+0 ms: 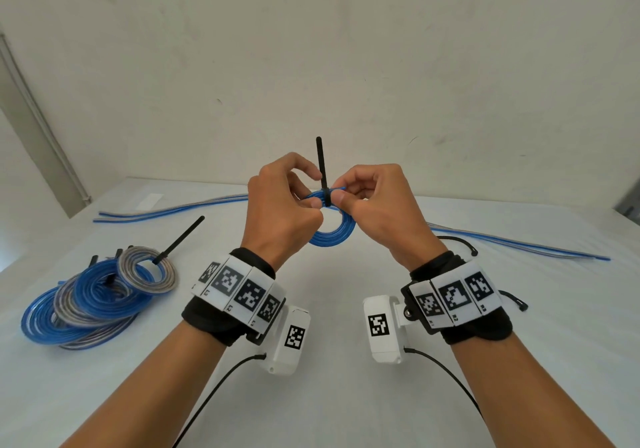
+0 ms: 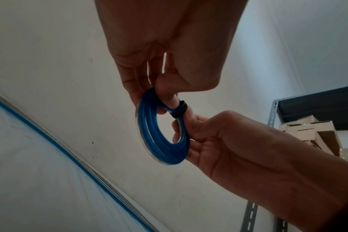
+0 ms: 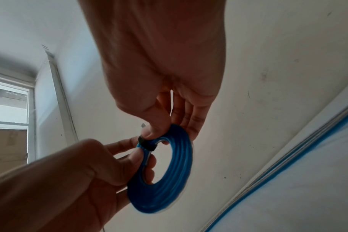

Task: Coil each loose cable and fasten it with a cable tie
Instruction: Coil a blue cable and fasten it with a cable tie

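Both hands are raised above the white-covered table (image 1: 329, 309), meeting on one small coil of translucent blue cable (image 1: 334, 232). The left hand (image 1: 280, 212) pinches the coil's upper arc between thumb and curled fingers, and the right hand (image 1: 377, 205) pinches it just beside, thumb pressed against the black plastic cable tie (image 1: 321, 167) that wraps the coil there. The tie's free tail stands upright between the two hands. From the head view, the knuckles hide most of the coil's upper half; the wrist views show the ring whole, though how tightly the tie sits around it is hard to make out.

At the table's left lies a heap of finished coils (image 1: 93, 295), blue and grey overlapping. I count about five, but the lower ones are buried and blur together. One grey coil (image 1: 147, 271) on top has a black tie tail sticking up at a slant; other tie ends peek out behind.

Along the far edge lie straight loose cables (image 1: 166, 206), blue and grey, several strands close together, their middle stretch hidden behind the hands.
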